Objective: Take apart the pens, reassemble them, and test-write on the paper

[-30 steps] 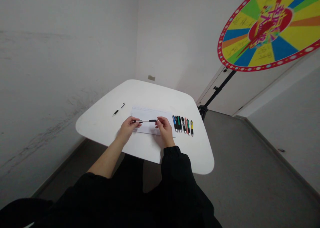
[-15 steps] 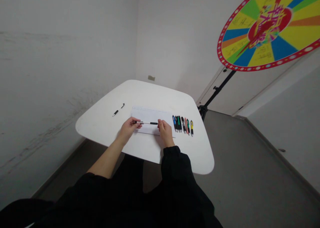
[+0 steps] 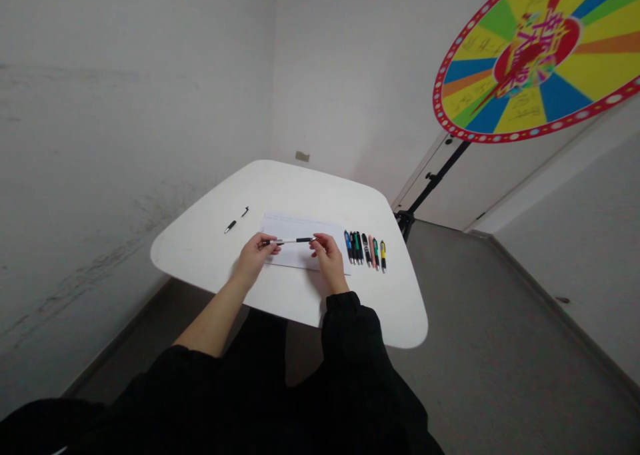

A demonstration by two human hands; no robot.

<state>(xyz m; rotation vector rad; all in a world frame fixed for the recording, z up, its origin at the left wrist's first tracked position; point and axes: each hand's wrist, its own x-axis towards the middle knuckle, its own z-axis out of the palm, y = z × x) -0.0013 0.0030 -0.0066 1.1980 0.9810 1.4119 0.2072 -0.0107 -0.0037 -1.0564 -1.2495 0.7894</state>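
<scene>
A white pen with black ends (image 3: 295, 240) lies level between my two hands, above a sheet of white paper (image 3: 290, 225). My left hand (image 3: 254, 256) pinches its left end between thumb and fingers. At the other end, by the black grip and tip, my right hand (image 3: 327, 255) holds it with thumb and fingertips. Just right of the paper a row of several pens (image 3: 365, 250) in blue, black, green, pink and yellow lies side by side. On the left of the table rests another white pen with black parts (image 3: 237, 220).
Everything lies on a white table (image 3: 200, 235) with rounded corners, close to the walls. A colourful prize wheel (image 3: 540, 62) on a black stand (image 3: 440, 175) rises behind the table's right side.
The right end of the pen has risen slightly. My right hand's fingers have loosened and shifted from a closed grip to a fingertip hold at the tip. My left hand stays nearly still.
</scene>
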